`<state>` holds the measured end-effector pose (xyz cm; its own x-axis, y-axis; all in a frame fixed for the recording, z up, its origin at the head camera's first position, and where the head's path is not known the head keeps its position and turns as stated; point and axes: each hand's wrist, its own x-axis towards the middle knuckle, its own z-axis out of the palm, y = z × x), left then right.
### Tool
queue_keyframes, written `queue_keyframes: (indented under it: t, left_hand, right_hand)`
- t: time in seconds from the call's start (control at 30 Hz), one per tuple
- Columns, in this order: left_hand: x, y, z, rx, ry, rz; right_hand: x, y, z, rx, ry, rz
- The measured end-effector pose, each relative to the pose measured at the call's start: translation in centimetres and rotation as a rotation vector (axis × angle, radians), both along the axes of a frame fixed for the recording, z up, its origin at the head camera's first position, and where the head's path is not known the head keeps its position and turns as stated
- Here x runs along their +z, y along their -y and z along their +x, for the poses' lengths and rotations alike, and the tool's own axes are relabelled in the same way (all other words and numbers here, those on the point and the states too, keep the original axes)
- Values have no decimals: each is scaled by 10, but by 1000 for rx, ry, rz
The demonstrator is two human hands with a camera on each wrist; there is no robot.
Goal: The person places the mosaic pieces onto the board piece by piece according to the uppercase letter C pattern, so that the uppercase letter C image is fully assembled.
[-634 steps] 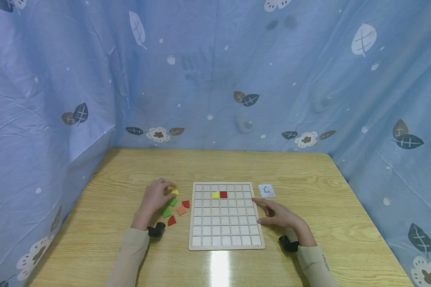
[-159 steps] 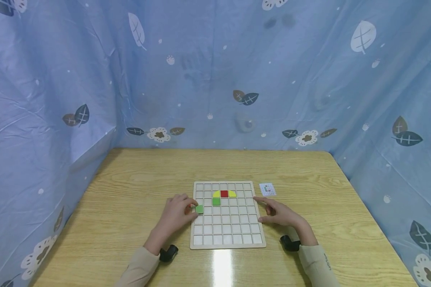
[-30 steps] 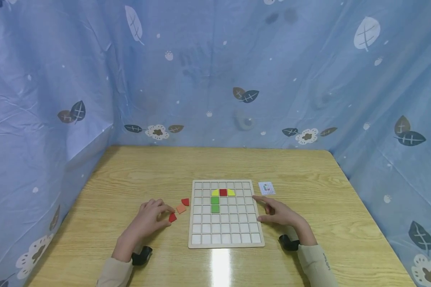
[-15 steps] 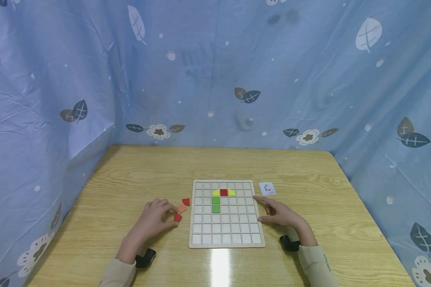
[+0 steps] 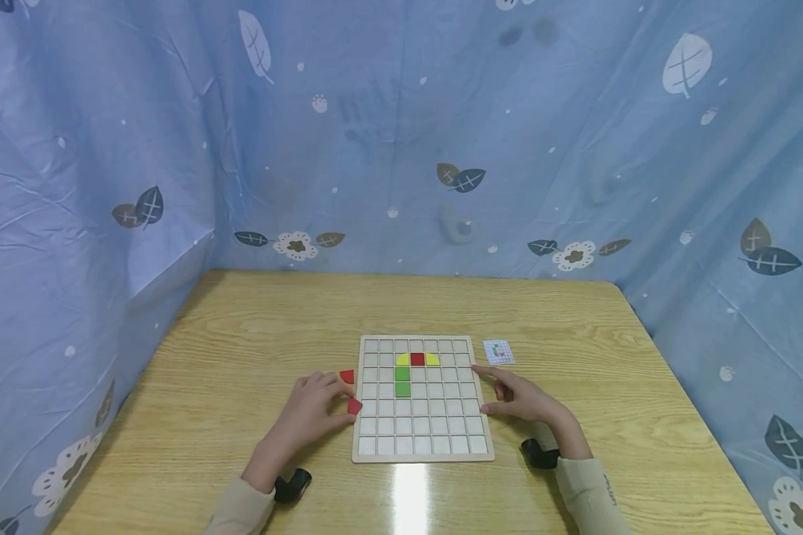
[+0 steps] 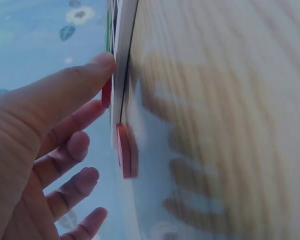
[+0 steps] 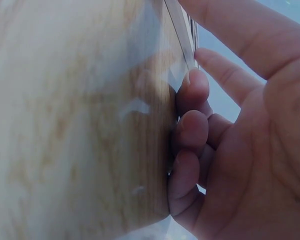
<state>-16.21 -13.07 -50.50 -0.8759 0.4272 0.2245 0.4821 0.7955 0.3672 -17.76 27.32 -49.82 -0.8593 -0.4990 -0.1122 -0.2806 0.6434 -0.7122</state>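
Red piece (image 5: 355, 406): held at the tips of the left hand (image 5: 311, 412), between thumb and forefinger, which are closed to a narrow pinch; the remaining fingers are apart. Governing relation, as judged: the board (image 5: 404, 426) lies directly beyond these fingertips, on the side away from the palm. The piece is at its near rim; whether they touch cannot be told. One corner appears to point away from the palm, toward the board; no clear long axis shows. In the left wrist view it is edge-on, its face roughly parallel to the board. A second red piece (image 5: 347, 377) lies on the bench (image 5: 308, 312), just beyond the forefinger. The right hand (image 5: 520, 395), farther from the piece, rests spread thumb and forefinger at the board's opposite edge, grasping no piece.
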Motion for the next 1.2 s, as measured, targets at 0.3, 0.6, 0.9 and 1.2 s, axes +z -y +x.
queue_keyframes:
  t: [0.3,0.6,0.9,1.2]
  left_hand:
    - [2,-19,-1,9,9,12]
    - [2,-41,-2,-23,-28,-30]
    - [2,-60,-1,-31,-14,-39]
    - [5,-68,-3,-5,38,-12]
  right_hand:
    - [2,2,1,-2,8,-8]
    - [3,2,2,7,-6,-5]
    - [3,2,2,4,2,5]
    - [0,0,1,63,-59,-36]
